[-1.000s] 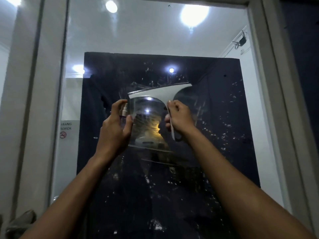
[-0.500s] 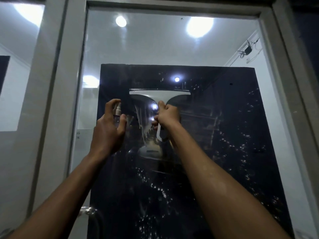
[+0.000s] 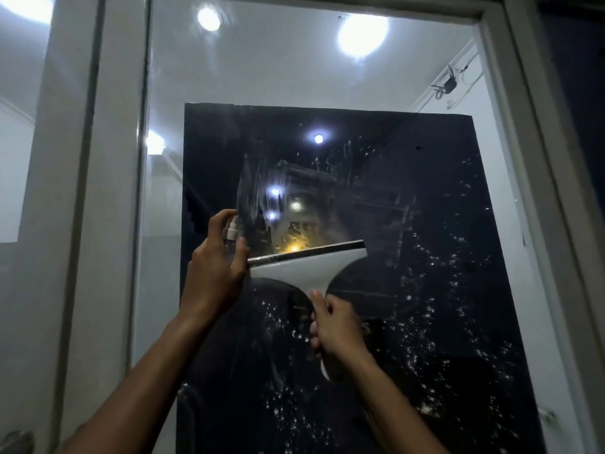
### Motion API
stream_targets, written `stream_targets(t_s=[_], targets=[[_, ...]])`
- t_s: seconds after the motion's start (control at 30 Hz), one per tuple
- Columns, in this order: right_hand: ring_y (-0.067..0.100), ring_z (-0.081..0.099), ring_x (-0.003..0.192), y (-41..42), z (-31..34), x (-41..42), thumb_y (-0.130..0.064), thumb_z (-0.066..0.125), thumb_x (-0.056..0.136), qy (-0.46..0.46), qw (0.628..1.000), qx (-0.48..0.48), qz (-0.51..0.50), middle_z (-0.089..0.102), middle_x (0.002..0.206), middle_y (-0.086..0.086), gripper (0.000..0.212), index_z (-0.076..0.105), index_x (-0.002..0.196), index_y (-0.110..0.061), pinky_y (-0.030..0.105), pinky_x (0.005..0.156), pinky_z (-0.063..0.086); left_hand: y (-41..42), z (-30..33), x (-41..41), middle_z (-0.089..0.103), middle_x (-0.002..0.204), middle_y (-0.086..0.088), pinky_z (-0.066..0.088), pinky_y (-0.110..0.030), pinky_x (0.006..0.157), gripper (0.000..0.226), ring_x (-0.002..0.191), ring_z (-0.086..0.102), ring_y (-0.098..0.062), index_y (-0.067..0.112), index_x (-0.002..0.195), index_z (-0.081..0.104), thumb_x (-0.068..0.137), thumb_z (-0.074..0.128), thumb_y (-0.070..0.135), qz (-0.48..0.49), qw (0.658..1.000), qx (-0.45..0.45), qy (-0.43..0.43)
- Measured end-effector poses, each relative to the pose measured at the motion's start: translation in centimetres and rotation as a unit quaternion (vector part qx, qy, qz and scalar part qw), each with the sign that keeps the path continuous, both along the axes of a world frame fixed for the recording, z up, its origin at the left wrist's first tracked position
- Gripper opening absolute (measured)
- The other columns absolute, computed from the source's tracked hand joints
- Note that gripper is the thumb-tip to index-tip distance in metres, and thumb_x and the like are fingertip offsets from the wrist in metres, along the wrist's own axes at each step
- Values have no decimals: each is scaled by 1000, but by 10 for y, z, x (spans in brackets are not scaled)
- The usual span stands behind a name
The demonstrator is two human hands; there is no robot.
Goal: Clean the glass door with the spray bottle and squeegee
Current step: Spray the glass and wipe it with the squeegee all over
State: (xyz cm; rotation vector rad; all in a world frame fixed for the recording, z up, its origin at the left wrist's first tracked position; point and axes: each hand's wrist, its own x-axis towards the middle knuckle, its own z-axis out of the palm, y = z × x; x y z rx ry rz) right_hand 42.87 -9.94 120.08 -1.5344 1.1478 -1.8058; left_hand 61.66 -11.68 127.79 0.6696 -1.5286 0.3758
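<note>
Gripping the squeegee (image 3: 307,267) handle, the right hand (image 3: 337,329) presses its blade to the glass door (image 3: 425,224) above the grip. Left hand (image 3: 212,273) clasps the spray bottle (image 3: 230,235) beside the blade's left end.

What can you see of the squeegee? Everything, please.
The squeegee is T-shaped, with a smooth white body that looks like plastic and a dark strip along its upper edge, facing the glass door. The head tilts, its right end higher. The body narrows down into a handle that the right hand grips, with the white end showing below the fist. Its left end passes behind the left hand. Actual contact with the wet glass cannot be confirmed.
</note>
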Motion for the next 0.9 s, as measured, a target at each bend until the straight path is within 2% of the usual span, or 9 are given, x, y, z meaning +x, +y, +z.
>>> stream_targets(t_s=[0.17,0.23,0.3,0.37,0.47,0.57,0.67,0.8,0.9], targets=[[10,43,37,12,-11,-13,-40,49,103,-6,1000,-9,7,48,53,0,38,53,81,-10,24,39,37,5,-11,1,64,97,0,45,-32,66,41,74,61,-14,32,140,40,102,54,25,-16,1000,11,3],[8,42,40,15,-13,-17,-40,49,103,10,999,-36,-5,48,53,-3,39,53,77,-12,25,43,36,7,-17,7,62,96,2,43,-28,62,41,72,58,-7,32,139,40,102,54,26,-11,1000,12,-2],[2,47,45,16,-8,-22,-40,48,104,77,991,-93,-61,54,53,-9,41,54,69,-19,23,51,40,9,-19,15,61,95,1,41,-24,58,41,70,56,-3,32,140,40,102,53,27,-3,1000,10,-4],[0,53,55,19,11,-20,-41,45,105,180,968,-144,-99,59,59,-12,44,55,66,-22,21,56,41,13,-15,28,63,97,-2,43,-26,58,42,68,59,-12,31,141,40,102,53,27,0,1000,9,4],[15,60,76,15,57,-13,-54,36,104,371,909,-137,-129,64,78,-4,46,60,78,-23,36,69,45,16,-7,38,65,99,-8,53,-38,64,42,71,64,-25,31,142,38,102,53,26,0,1000,11,11],[18,57,87,9,102,-8,-63,30,102,520,832,-107,-159,69,101,1,51,68,98,-29,36,73,39,17,-3,38,63,99,-6,48,-32,61,43,71,61,-19,31,143,37,103,53,26,6,1000,2,8],[23,60,98,5,130,-22,-69,29,99,584,787,-65,-188,69,117,3,55,68,119,-36,37,78,40,16,-4,30,63,98,-4,41,-26,56,43,68,58,-13,31,143,36,102,52,27,8,1000,2,6],[24,62,108,5,134,-68,-76,28,94,603,773,-10,-196,69,124,2,63,69,121,-37,39,88,48,15,-11,13,63,91,0,37,-20,56,43,67,55,-4,31,142,39,101,53,27,12,1000,6,-1],[23,62,109,7,134,-110,-79,26,91,615,762,29,-203,67,129,1,67,69,122,-37,45,98,49,14,-14,2,65,92,2,40,-21,58,42,71,59,-2,32,140,40,101,55,25,-2,1000,9,-4]])
